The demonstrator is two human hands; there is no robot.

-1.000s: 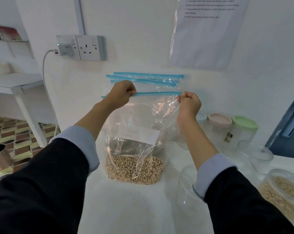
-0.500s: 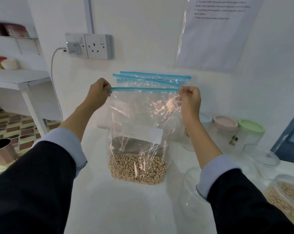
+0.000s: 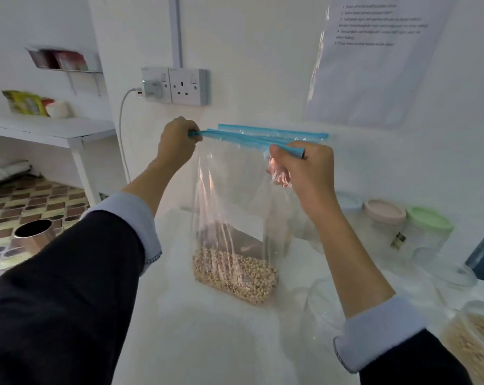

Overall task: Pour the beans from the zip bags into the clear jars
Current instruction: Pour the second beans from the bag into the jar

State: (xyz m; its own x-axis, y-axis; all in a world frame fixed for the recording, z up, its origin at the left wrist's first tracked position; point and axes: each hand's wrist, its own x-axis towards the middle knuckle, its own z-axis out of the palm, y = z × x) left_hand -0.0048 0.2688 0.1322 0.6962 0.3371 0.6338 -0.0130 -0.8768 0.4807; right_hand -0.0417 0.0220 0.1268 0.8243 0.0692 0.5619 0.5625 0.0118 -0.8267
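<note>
A clear zip bag (image 3: 229,195) with a blue zip strip stands upright on the white counter (image 3: 202,337), a layer of pale beans (image 3: 234,273) at its bottom. My left hand (image 3: 177,143) pinches the left end of the blue strip. My right hand (image 3: 304,173) grips the right end of the strip and has drawn it toward me, so the bag twists. An empty clear jar (image 3: 324,309) stands low right of the bag, partly behind my right forearm. Another blue zip strip (image 3: 296,133) shows behind the held one, against the wall.
Lidded jars stand at the back right: one pink lid (image 3: 385,211), one green lid (image 3: 429,222). A jar holding beans (image 3: 474,345) sits at the right edge, an open clear jar (image 3: 443,265) behind it. A wall socket (image 3: 188,86) and a metal cup (image 3: 32,232) lie left.
My right hand has pulled its end of the blue strip down and toward me, skewing the bag top. My left hand has risen slightly with its end. The view has shifted left.
</note>
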